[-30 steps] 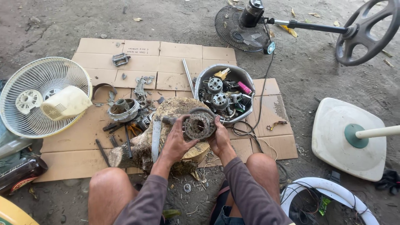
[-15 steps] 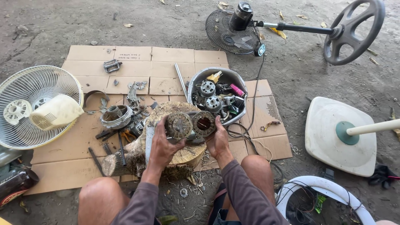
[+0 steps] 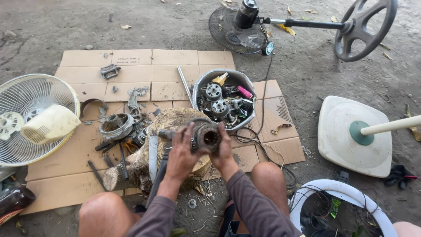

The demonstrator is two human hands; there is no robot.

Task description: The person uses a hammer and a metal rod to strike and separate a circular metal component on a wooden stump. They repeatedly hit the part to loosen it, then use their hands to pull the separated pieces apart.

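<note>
A rusty round fan motor (image 3: 206, 135) rests on a wooden log block (image 3: 171, 131) in front of my knees, its open end facing up towards me. My left hand (image 3: 180, 153) grips the motor's left side, where a short shaft sticks out. My right hand (image 3: 224, 151) holds its right side from below. Both hands are closed around the one part.
A metal bowl (image 3: 239, 81) of motor parts stands just behind. Tools and a motor housing (image 3: 115, 126) lie on flattened cardboard (image 3: 131, 59). A fan guard (image 3: 30, 118) is on the left, a white fan base (image 3: 353, 136) on the right, a fan head (image 3: 239, 26) at the back.
My hands have brought two separate motor pieces together into one and turned it so the open end faces the camera. The view has shifted slightly lower.
</note>
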